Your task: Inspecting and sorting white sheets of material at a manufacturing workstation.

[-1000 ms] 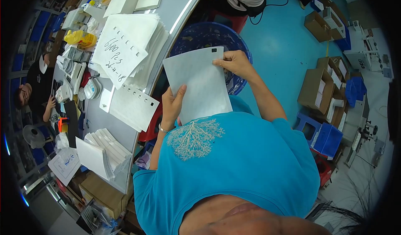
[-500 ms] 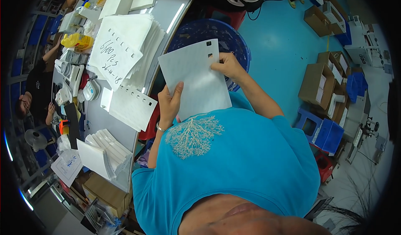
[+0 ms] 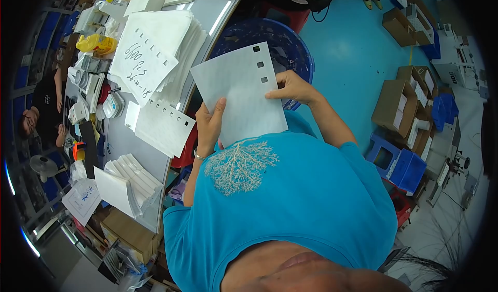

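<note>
A white sheet (image 3: 238,97) with square holes along its right edge is held up in front of my chest. My left hand (image 3: 209,125) grips its lower left edge, thumb on the face and the other fingers behind. At the right edge, my right hand (image 3: 294,88) pinches the sheet below the holes that show. To the left, on the table, lies a tall stack of white sheets (image 3: 179,45), topped by a handwritten sheet (image 3: 141,66). Another punched white sheet (image 3: 163,128) lies nearer me, by the table's edge.
A large blue tub (image 3: 306,48) stands beyond my hands. More white packs (image 3: 136,180) and a yellow bottle (image 3: 97,44) are on the table (image 3: 122,139). Cardboard boxes (image 3: 390,102) and blue bins (image 3: 409,170) stand at the right. Other people sit around the table.
My right hand has slid down along the sheet's right edge, so more square holes show above it. My left hand keeps its grip. The sheet has shifted slightly up and left.
</note>
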The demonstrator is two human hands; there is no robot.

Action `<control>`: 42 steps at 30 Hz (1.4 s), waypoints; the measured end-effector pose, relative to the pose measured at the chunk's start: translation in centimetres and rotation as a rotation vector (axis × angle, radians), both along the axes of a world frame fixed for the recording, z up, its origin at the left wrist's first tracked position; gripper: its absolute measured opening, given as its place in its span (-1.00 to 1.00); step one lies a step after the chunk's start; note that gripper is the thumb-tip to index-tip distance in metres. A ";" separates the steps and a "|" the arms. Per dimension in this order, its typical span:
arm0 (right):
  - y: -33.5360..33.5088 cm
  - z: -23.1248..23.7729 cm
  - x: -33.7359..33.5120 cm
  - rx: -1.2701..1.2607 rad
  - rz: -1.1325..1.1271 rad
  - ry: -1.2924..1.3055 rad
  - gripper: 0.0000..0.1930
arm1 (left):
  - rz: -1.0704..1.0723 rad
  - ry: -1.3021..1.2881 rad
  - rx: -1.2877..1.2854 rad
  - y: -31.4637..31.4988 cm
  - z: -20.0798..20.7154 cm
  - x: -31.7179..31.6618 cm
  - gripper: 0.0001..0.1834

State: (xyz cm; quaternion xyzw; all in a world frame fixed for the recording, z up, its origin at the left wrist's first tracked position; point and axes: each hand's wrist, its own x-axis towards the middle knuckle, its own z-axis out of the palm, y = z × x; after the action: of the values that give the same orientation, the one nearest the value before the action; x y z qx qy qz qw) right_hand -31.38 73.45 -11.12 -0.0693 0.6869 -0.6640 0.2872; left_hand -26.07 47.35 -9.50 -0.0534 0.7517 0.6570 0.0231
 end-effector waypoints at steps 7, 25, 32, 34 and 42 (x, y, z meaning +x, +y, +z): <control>-2.3 -1.1 0.9 0.265 -0.152 0.138 -0.73 | 0.043 0.038 -0.040 0.3 0.0 0.3 -0.63; -1.1 -2.0 2.8 0.137 -0.011 0.022 -0.75 | 0.107 -0.045 0.051 0.3 0.1 1.1 -0.59; -0.4 -0.9 2.8 -0.011 -0.010 -0.077 -0.76 | 0.232 -0.023 0.112 0.3 0.0 1.4 -0.59; 0.5 -0.4 2.3 0.114 0.143 -0.174 -0.72 | 0.231 -0.024 0.108 0.2 -0.4 1.5 -0.59; 0.2 -1.1 3.6 0.005 0.118 -0.134 -0.72 | 0.289 0.011 0.122 -0.3 -1.2 1.4 -0.58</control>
State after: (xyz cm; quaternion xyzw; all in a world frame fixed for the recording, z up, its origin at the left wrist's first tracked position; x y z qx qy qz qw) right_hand -27.78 73.69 -12.22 -0.0645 0.6624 -0.6474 0.3713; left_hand -24.66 47.08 -10.68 -0.1560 0.6950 0.6982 -0.0724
